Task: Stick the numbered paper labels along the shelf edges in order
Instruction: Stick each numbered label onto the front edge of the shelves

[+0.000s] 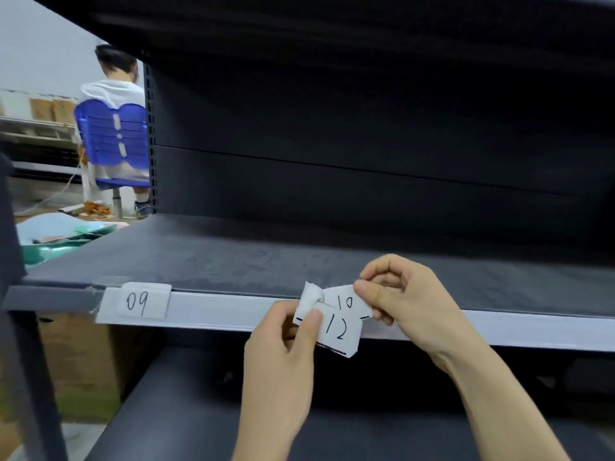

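your left grip pinches label 12, right grip pinches label 10 to part them; stick 10 after label 09

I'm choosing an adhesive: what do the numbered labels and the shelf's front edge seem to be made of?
Paper, thin, matte and white: label 09, label 10, label 12, going by creases and inked numbers. The front edge: smooth pale grey strip with slight sheen, probably painted metal or plastic; cannot tell which.
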